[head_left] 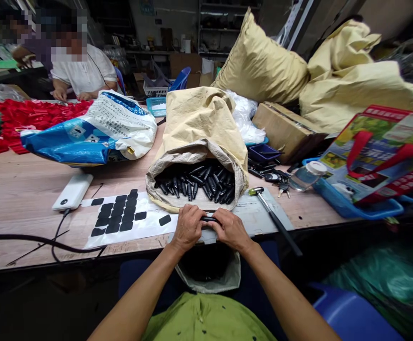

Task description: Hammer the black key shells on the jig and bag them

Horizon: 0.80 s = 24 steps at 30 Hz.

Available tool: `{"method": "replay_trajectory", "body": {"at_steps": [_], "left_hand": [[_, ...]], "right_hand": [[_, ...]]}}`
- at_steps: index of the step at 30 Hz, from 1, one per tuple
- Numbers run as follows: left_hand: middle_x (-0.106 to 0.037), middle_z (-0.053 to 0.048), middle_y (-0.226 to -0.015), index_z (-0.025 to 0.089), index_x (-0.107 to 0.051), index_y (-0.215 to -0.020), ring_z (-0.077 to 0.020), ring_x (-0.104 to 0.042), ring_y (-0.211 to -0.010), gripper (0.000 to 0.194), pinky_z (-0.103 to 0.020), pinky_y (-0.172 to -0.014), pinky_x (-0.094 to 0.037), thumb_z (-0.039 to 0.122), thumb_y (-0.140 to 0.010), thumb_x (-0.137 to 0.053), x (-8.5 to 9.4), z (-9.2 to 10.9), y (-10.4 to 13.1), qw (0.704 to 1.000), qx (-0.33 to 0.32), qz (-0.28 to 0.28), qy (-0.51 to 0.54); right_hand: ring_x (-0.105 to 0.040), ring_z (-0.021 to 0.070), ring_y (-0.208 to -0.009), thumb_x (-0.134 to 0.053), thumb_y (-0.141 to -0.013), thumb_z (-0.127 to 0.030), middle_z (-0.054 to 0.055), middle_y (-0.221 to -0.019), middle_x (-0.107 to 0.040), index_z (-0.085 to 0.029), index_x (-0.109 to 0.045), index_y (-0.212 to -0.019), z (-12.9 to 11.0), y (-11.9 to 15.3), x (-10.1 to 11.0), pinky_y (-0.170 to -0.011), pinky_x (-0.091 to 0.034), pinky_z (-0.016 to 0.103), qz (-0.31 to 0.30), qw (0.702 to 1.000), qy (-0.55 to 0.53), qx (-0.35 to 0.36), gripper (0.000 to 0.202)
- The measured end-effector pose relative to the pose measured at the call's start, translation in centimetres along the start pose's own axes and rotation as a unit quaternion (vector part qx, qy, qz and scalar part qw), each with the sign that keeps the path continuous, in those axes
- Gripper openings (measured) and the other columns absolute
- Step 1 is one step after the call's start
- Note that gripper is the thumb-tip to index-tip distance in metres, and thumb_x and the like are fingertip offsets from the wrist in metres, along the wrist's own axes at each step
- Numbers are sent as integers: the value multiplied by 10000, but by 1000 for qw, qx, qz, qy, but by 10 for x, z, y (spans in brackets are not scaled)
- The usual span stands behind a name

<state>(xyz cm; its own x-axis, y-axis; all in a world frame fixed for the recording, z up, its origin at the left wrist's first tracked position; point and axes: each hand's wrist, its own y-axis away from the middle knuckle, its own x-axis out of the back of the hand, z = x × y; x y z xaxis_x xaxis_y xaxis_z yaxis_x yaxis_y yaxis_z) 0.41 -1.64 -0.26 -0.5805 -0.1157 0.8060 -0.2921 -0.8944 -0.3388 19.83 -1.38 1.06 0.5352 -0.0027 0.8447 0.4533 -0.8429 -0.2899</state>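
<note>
Both hands were at the front edge of the counter [21,189], working over one slim black tube [210,219]. Left hand [188,228]: grip closed on the tube's one end. Right hand [231,228]: grip closed on the other, thumbs nearly meeting. The piece lay level between them, just before the mouth of a tan sack [201,113] on its side, where a heap of black tapered pieces [209,183] showed. Below the hands, a lap sack [227,283] gaped, its inside too dark to read. Judged mid-run: one piece in hand, plenty in the tan sack. Which sack held finished pieces, and how many were done, I could not tell. Left of the hands lay a white sheet [152,231] bearing dark rounded patches [119,213], most bunched together, a few apart. Right of them, untouched, a hammer [277,222] lay with its handle overhanging the edge.
</note>
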Motion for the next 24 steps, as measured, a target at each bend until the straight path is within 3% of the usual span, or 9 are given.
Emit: {"method": "replay_trajectory", "body": {"at_steps": [5,14,21,24], "left_hand": [[-638,-64,-932,228,-660,-972,-282,-508,-984,123,-437,-872,-369,172,-884,-596,0,2,0,1000,-8,7,-3],[-637,-62,-919,221,-659,-966,-276,-511,-974,108,-430,-860,-370,161,-893,-606,-1,-1,1,1000,-6,23,-16],[-639,-54,-904,201,-672,-951,-262,-511,-958,93,-419,-855,-374,165,-906,-599,-3,-1,1,999,-23,24,-11],[-644,-50,-908,201,-674,-949,-261,-514,-959,79,-419,-860,-373,171,-903,-617,-2,0,1,999,-15,29,-5]], "right_hand": [[-558,161,-782,-630,-969,-370,15,-843,-600,-202,-605,-843,2,-4,11,-720,-421,262,-23,999,-32,-7,212],[-583,178,-817,-575,-992,-284,30,-808,-630,-203,-590,-786,-3,-7,-3,-751,-409,269,-3,999,21,-44,223],[-554,170,-769,-580,-976,-266,17,-775,-606,-207,-563,-732,-5,-4,-5,-737,-401,273,24,999,-9,-44,251],[-566,172,-783,-595,-969,-301,20,-803,-615,-208,-609,-798,-8,-1,0,-739,-422,272,24,998,-25,-48,196]]}}
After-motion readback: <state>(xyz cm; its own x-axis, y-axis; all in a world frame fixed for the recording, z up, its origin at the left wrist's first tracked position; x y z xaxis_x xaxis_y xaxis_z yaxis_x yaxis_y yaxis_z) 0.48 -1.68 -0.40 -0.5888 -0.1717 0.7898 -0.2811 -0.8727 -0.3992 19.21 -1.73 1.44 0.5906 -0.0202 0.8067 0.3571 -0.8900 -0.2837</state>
